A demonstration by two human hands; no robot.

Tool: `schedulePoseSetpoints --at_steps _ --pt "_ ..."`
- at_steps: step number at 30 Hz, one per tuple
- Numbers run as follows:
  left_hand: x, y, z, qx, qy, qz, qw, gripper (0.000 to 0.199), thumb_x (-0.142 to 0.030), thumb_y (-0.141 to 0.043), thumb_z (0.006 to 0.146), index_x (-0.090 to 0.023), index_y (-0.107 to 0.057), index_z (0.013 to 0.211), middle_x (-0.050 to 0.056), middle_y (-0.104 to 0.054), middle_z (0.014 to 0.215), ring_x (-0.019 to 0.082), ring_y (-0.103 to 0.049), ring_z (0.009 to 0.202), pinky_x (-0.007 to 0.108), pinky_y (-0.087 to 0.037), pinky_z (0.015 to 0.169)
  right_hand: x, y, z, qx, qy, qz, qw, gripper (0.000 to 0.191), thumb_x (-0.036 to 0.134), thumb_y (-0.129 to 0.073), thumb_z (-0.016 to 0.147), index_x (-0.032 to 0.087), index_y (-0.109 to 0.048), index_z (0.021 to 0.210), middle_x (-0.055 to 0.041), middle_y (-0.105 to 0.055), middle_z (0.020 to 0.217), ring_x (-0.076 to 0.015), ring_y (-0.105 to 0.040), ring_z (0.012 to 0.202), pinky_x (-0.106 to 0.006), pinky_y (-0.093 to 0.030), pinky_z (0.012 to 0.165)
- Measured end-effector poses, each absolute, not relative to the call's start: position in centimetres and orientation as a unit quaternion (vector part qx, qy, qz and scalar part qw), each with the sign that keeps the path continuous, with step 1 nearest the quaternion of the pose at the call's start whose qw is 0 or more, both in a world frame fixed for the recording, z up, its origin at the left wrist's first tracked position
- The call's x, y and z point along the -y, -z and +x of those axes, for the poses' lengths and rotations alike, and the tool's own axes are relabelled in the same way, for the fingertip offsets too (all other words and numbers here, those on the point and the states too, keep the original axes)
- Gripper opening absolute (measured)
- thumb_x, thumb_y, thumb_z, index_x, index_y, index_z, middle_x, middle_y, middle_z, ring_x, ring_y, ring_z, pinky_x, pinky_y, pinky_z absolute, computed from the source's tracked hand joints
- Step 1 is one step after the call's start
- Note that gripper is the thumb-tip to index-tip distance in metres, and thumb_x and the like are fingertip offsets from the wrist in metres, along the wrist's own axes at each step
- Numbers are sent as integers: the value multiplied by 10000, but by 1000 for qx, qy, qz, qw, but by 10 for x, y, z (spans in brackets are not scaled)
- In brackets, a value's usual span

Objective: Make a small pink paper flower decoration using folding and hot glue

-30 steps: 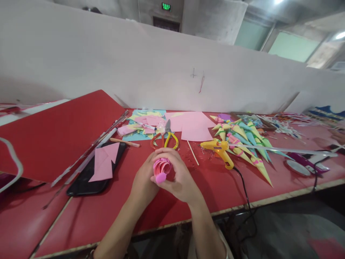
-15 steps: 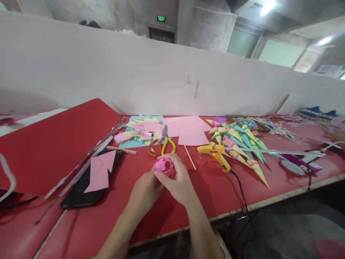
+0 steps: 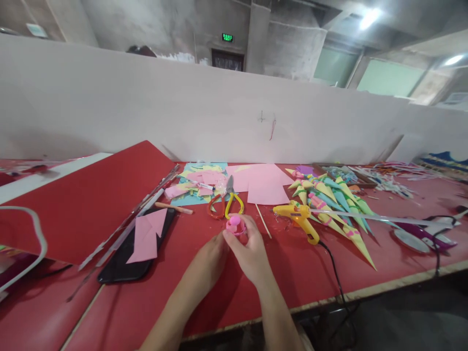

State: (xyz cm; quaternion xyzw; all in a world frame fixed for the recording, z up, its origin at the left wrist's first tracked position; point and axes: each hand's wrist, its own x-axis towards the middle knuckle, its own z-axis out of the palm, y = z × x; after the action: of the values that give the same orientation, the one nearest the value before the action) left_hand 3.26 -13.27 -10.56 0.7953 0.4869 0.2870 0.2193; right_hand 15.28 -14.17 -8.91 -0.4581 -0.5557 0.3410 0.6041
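A small pink rolled craft piece (image 3: 236,226), round with an opening at its top and a brighter pink blob at the rim, is held between both hands above the red table. My right hand (image 3: 251,248) wraps its far and right sides, thumb in front. On the near left side, my left hand (image 3: 214,253) closes against it; most of its fingertips are hidden. Just beyond lie scissors (image 3: 229,184) with one red and one yellow handle. To the right rests a yellow hot glue gun (image 3: 298,214) with a long clear glue stick in its back.
Yellow and blue cones (image 3: 341,197) with pink and green trim are heaped at right. Pink sheets (image 3: 268,185) and paper scraps (image 3: 199,178) lie at the back. Pink cutouts (image 3: 146,236) cover part of a black tray (image 3: 113,270). A red board (image 3: 98,195) leans at left.
The view has tilted and shifted, so the scene sits lower and further right. Both hands still hold the pink piece, which has turned slightly, its bright blob now nearer the far rim.
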Motion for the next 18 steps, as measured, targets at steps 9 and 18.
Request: schedulePoseSetpoints --at_steps 9,18 --pt "135 91 34 -527 -216 791 225 280 -154 -366 817 -182 -594 978 123 -708 799 251 -676 761 287 -477 613 141 91 152 555 -350 -477 584 230 278 -602 734 208 -595 953 -54 -578 986 -210 -546 935 -367 -434 874" --pt "141 76 36 -589 -137 780 160 350 -85 -372 806 -167 -555 1092 152 -624 1108 256 -625 982 298 -479 722 146 89 152 574 -322 -493 570 302 210 -626 708 227 -592 1007 -56 -565 1032 -211 -536 1006 -347 -428 920"
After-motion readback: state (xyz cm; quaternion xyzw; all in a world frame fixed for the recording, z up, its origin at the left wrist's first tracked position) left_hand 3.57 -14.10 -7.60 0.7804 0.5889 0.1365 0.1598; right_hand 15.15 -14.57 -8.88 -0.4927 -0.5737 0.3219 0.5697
